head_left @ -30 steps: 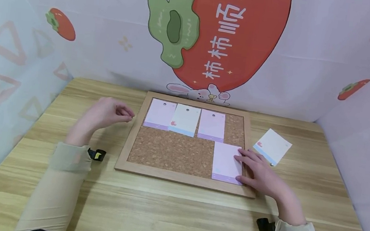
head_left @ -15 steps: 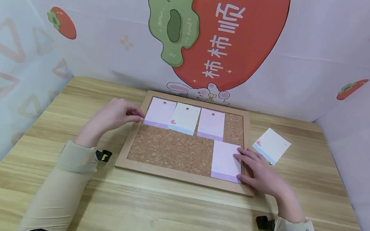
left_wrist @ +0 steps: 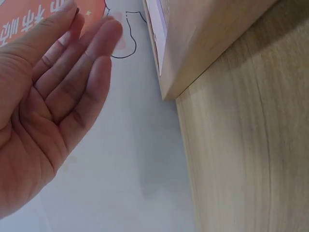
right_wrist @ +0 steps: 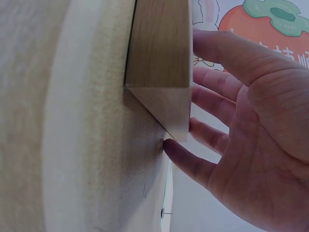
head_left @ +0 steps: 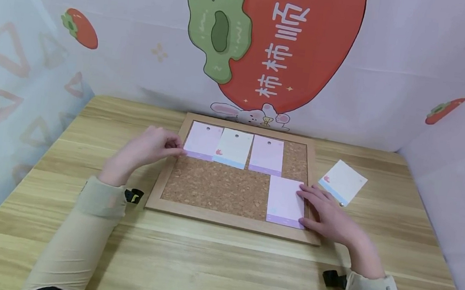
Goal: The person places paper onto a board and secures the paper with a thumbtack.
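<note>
At the left side of the corkboard [head_left: 215,186], my left hand [head_left: 146,147] has its fingertips over the lower corner of the left pinned purple-edged note [head_left: 202,141]. Between its thumb and index finger, a small dark thumbtack [left_wrist: 77,10] shows in the left wrist view, mostly hidden. My right hand [head_left: 332,218] spreads its fingers over the board's right frame. Those fingertips rest on the right edge of a purple-edged paper note [head_left: 285,199], which lies at the board's lower right with no tack visible in it.
A white note with a blue edge [head_left: 232,149] and another purple-edged note [head_left: 266,156] are tacked along the board's top row. Right of the board, a loose blue-edged note [head_left: 343,180] lies on the wooden table [head_left: 201,266], a tack [head_left: 341,204] at its corner. A printed cloth wall [head_left: 140,48] stands behind.
My left hand has moved right, from beside the board to over its left frame and the first note. The right hand and the note under it stay in place.
</note>
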{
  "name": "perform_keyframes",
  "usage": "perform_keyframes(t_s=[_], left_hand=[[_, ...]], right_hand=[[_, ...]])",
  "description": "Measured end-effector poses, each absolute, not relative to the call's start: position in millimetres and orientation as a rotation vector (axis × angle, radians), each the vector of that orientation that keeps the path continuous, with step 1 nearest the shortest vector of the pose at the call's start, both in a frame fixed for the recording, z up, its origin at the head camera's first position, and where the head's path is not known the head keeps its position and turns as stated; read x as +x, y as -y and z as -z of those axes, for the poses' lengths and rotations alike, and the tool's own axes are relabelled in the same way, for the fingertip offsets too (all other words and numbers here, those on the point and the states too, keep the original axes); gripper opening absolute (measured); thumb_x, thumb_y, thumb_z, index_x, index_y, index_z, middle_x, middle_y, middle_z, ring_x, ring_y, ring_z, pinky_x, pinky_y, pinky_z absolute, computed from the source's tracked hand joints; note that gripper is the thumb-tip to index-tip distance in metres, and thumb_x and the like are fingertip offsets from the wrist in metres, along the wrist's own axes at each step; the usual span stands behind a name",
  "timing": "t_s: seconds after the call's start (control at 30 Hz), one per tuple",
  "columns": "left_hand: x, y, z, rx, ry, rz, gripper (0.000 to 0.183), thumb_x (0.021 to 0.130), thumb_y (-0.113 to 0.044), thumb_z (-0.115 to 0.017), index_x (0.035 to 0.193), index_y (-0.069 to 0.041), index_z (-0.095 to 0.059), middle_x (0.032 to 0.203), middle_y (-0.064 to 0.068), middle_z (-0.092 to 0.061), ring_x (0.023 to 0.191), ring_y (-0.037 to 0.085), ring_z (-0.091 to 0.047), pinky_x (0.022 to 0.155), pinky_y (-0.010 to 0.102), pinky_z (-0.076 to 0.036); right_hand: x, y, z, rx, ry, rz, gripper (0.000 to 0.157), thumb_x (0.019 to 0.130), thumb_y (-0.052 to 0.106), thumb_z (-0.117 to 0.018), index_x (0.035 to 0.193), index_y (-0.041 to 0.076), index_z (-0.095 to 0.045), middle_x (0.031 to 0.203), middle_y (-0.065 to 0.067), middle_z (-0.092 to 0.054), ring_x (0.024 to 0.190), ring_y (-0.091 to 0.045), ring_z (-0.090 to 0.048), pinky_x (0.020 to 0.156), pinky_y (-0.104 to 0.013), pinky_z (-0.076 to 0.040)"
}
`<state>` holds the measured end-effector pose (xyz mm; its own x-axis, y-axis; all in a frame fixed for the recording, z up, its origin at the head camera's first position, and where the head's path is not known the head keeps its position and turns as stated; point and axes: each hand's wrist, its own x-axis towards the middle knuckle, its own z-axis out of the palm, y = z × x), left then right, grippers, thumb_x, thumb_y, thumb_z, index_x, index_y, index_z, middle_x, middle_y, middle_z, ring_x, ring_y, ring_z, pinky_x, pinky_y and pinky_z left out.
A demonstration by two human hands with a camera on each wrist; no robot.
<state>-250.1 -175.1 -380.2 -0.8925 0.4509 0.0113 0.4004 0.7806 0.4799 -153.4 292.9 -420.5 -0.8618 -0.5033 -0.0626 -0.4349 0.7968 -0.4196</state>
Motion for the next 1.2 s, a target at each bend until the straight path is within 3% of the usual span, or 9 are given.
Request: perform_keyframes(t_s=[0.17, 0.43, 0.6, 0.9, 1.03, 1.2], left_hand=[[-250, 170, 378, 0.703, -2.866, -0.81, 0.011, 0.092, -0.021, -0.072, 0.085, -0.013, -0.071, 0.08, 0.0, -0.075, 0.074, 0.011, -0.068, 0.073, 0.032, -0.056], [-242, 163, 373, 0.735, -2.75, -1.026, 0.005, 0.091, -0.019, -0.074, 0.091, -0.014, -0.071, 0.083, 0.003, -0.076, 0.079, 0.023, -0.074, 0.073, 0.026, -0.057], [-232, 154, 367, 0.786, -2.714, -1.137, 0.005, 0.088, -0.021, -0.077, 0.091, -0.018, -0.076, 0.083, -0.002, -0.077, 0.079, 0.025, -0.073, 0.069, 0.021, -0.055], [-227, 114, 367, 0.869, -2.564, -1.154, 0.006, 0.091, -0.018, -0.074, 0.095, -0.017, -0.078, 0.089, -0.001, -0.078, 0.09, 0.02, -0.073, 0.08, 0.024, -0.056], [-231, 97, 367, 0.93, -2.511, -1.089, 0.008, 0.092, -0.018, -0.072, 0.096, -0.015, -0.078, 0.092, 0.003, -0.078, 0.09, 0.024, -0.073, 0.081, 0.029, -0.056], [-237, 77, 362, 0.961, -2.449, -1.08, 0.008, 0.092, -0.02, -0.073, 0.096, -0.021, -0.079, 0.095, 0.003, -0.079, 0.09, 0.021, -0.073, 0.081, 0.03, -0.056]], right_hand=[[-153, -295, 420, -0.741, -2.822, 0.597, 0.064, 0.09, 0.021, -0.073, 0.145, 0.0, -0.047, 0.157, -0.023, -0.039, 0.145, -0.051, -0.028, 0.115, -0.067, -0.026], [-154, -295, 421, -0.731, -2.802, 0.619, 0.065, 0.091, 0.023, -0.072, 0.146, 0.001, -0.046, 0.158, -0.022, -0.038, 0.145, -0.051, -0.026, 0.114, -0.069, -0.025], [-154, -294, 423, -0.744, -2.793, 0.623, 0.064, 0.091, 0.024, -0.072, 0.145, 0.0, -0.047, 0.158, -0.021, -0.038, 0.146, -0.05, -0.026, 0.115, -0.068, -0.025], [-154, -293, 422, -0.732, -2.792, 0.625, 0.064, 0.091, 0.024, -0.072, 0.145, 0.0, -0.048, 0.158, -0.02, -0.038, 0.146, -0.05, -0.026, 0.115, -0.068, -0.026], [-154, -294, 422, -0.741, -2.798, 0.621, 0.063, 0.09, 0.022, -0.073, 0.144, -0.001, -0.048, 0.157, -0.021, -0.039, 0.145, -0.05, -0.027, 0.115, -0.068, -0.026], [-154, -295, 422, -0.751, -2.803, 0.622, 0.064, 0.09, 0.021, -0.073, 0.144, -0.001, -0.048, 0.157, -0.023, -0.039, 0.145, -0.051, -0.027, 0.115, -0.068, -0.026]])
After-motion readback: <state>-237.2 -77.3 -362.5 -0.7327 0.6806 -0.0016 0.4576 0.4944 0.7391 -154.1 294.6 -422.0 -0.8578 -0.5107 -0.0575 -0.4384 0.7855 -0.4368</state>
